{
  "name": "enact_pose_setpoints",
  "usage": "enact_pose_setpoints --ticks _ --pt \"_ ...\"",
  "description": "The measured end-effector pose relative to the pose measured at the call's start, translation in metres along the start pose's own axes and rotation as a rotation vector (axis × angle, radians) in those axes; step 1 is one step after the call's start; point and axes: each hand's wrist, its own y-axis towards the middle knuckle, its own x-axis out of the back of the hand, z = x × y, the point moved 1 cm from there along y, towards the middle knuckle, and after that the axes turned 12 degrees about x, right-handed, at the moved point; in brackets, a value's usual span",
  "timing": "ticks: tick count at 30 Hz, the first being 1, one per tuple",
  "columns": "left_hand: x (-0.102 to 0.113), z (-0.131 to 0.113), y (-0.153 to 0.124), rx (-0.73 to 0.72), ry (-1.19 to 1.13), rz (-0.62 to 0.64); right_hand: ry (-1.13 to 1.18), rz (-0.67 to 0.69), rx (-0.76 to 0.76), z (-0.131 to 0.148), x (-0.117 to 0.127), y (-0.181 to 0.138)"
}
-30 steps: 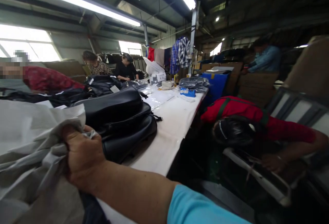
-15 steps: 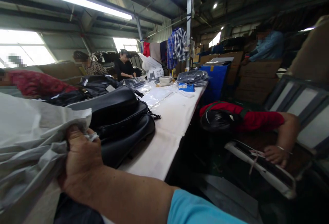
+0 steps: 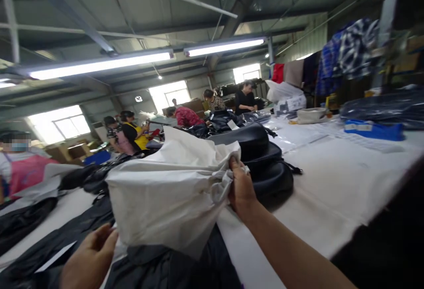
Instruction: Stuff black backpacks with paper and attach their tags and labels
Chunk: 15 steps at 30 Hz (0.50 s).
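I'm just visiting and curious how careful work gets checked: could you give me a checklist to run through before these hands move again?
1. Right hand grips the white material: ok, fingers closed on its bunched right side.
2. Left hand grips it too: cannot tell; the fingertips are near its lower left edge, contact unclear.
3. White material smooth: not ok, creases gather toward the right hand.
4. Shiny black bags resting on the white table: ok.
5. Co-worker in the pink apron clear of the white material: ok, well apart.
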Motion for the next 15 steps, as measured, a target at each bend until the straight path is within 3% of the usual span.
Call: enact_pose_setpoints --ticks 2,3,5,7,9,11,15 --pt "0.031 -0.001 0.019 0.12 -0.052 -0.113 -0.047 0.045 0.016 0.001 0.0 -0.006" --pt "0.045 -0.004 0.025 0.096 -0.099 -0.176 -0.067 0.084 0.025 0.002 -0.002 -0.009" --pt "0.068 -0.016 0.031 -0.149 -0.164 -0.27 -0.109 0.179 0.027 0.004 -0.006 -0.016" --pt "0.082 -0.031 0.033 -0.479 -0.147 -0.282 -0.173 0.286 0.007 0.008 -0.011 -0.026" --pt "0.087 -0.045 0.035 -0.728 -0.062 -0.227 -0.271 0.404 0.005 0.013 -0.015 -0.037" --pt "0.088 -0.054 0.039 -0.848 0.026 -0.146 -0.36 0.522 0.031 0.018 -0.017 -0.046" --pt "0.08 -0.052 0.043 -0.804 0.16 0.117 -0.407 0.704 0.016 0.026 -0.019 -0.054"
